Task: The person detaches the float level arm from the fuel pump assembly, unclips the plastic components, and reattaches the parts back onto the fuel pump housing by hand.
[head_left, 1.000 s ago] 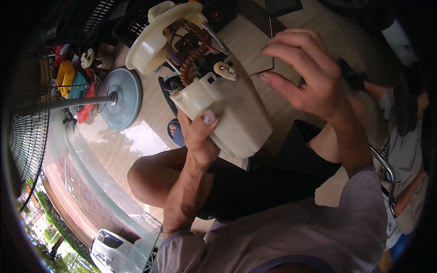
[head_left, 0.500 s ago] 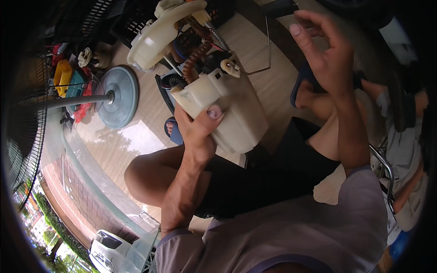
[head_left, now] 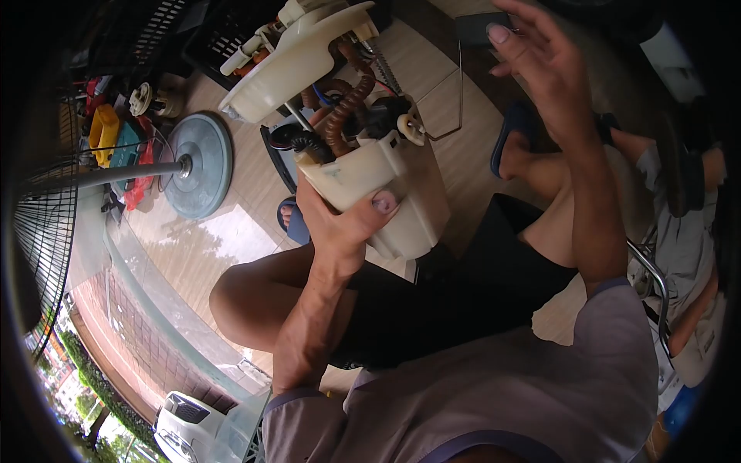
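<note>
My left hand (head_left: 340, 235) is wrapped round the lower part of a cream plastic fuel pump module (head_left: 413, 197), its thumb pressed on the near side. The module is tilted, with a round flange (head_left: 289, 65) at its top, brown corrugated hoses (head_left: 351, 104) and a spring below that. A thin bent wire arm (head_left: 461, 92) runs from its side up to a dark block-shaped float (head_left: 480, 29). My right hand (head_left: 548, 73) is raised beside the float, fingers apart and curved. Its thumb tip overlaps the float in view; whether they touch I cannot tell.
A round grey fan base (head_left: 202, 174) stands on the tiled floor to the left, its caged fan (head_left: 46, 255) beyond. Yellow and teal items (head_left: 104, 135) and black crates (head_left: 224, 46) lie behind. Another person's light clothing (head_left: 687, 262) shows at right, near a metal chair frame (head_left: 656, 278).
The fuel pump module has turned slightly in my left hand, its flange shifting right and the float coming lower into view. My right hand has moved a little up and left.
</note>
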